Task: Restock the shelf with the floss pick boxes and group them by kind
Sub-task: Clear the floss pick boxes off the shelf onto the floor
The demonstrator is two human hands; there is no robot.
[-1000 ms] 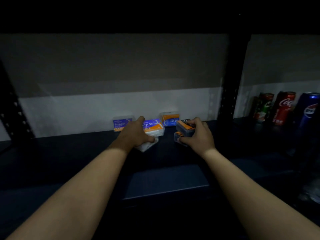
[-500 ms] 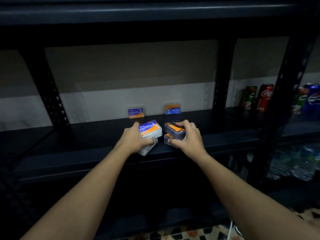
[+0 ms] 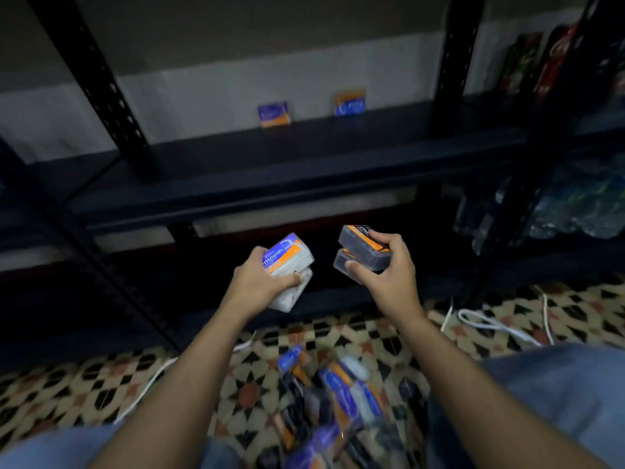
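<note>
Soda cans (image 3: pixel 554 59) stand at the neighbouring shelf's right end, water bottles (image 3: pixel 575 211) below, white cords (image 3: pixel 490 324) on the patterned tile floor (image 3: pixel 101 384).

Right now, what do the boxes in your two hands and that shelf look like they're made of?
The white boxes in the left hand look like clear, glossy plastic: pale contents show through beneath a printed label. The dark boxes in the right hand seem smoky, translucent plastic. The shelf looks like dark painted metal, judging by its perforated uprights.
</note>
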